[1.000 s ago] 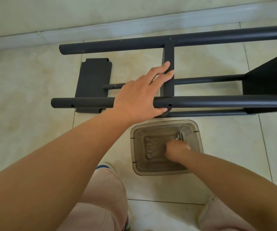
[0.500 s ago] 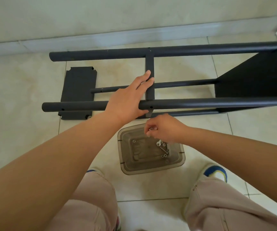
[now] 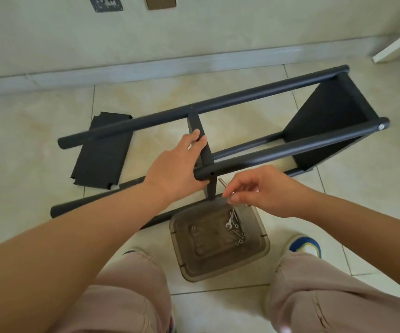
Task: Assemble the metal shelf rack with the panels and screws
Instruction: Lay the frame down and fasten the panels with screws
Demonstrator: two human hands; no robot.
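Both forearms are bare from the near edge of the head view to the wrists; no sleeve, watch, band or ring shows on either. The left hand [image 3: 175, 169] and the right hand [image 3: 266, 191] are ungloved, with short, unpainted fingernails. The legs are covered by trousers [image 3: 131, 292] of a light pinkish-beige woven fabric, creased over both knees; a line of stitching runs along the right leg. A shoe [image 3: 306, 246] shows beyond the right knee: white upper with a blue band and a yellow edge. A narrow blue strip of a second shoe shows beyond the left knee.
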